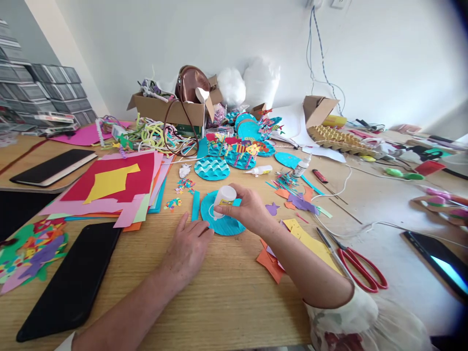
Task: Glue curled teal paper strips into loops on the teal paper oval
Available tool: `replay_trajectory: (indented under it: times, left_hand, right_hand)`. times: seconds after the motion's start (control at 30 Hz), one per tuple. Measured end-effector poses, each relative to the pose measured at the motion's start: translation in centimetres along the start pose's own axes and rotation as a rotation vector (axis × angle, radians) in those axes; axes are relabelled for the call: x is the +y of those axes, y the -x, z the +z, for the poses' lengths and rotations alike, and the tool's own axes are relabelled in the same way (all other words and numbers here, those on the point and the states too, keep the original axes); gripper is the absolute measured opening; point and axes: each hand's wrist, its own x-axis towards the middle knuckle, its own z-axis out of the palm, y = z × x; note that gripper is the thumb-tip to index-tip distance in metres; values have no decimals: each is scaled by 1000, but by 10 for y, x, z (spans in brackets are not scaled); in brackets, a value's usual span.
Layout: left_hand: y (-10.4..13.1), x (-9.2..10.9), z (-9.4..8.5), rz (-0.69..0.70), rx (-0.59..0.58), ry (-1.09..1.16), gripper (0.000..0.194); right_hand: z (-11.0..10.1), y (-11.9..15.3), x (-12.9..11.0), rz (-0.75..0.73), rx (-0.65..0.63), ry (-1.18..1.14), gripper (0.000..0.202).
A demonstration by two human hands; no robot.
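My right hand (248, 207) is closed around a white glue bottle (225, 195), tipped with its nozzle down over a round blue disc (219, 228). A thin curved line of white glue shows on the disc beside the nozzle. Flat on the table, my left hand (190, 248) has its fingers apart, the fingertips at the disc's near left edge. A blue strip (196, 205) lies just left of the disc. Beyond it sits another blue disc with white wavy strips (212, 168). Small coloured paper bits (185, 185) are scattered to the left of these.
Stacked coloured paper (106, 183) and a black tablet-like slab (69, 282) lie left. To the right are red-handled scissors (361, 268), yellow paper (310, 243), a phone (438, 263) and a white cable (343, 185). A cardboard box (168, 111) stands behind. Another person's hand (438, 207) shows far right.
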Motion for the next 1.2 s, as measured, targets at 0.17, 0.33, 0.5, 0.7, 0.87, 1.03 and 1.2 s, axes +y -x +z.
replay_trajectory:
  times: [0.17, 0.33, 0.5, 0.7, 0.87, 1.03, 1.2]
  left_hand:
    - [1, 0, 2, 19, 28, 4, 27]
    - [1, 0, 2, 22, 30, 13, 27]
    - [1, 0, 3, 25, 22, 19, 27]
    - [2, -1, 4, 33, 18, 16, 26]
    - [1, 0, 2, 22, 2, 7, 27]
    - [1, 1, 2, 13, -1, 7, 26]
    - [1, 1, 4, 19, 9, 2, 25]
  right_hand:
    - [2, 5, -4, 37, 10, 61, 22]
    - [5, 6, -5, 8, 18, 65, 23]
    - [6, 7, -3, 11, 3, 71, 24]
    - [6, 9, -3, -3, -22, 64, 20]
    - [6, 9, -1, 3, -16, 81, 24]
    - [7, 8, 0, -8, -10, 79, 25]
    - [8, 8, -1, -36, -15, 59, 23]
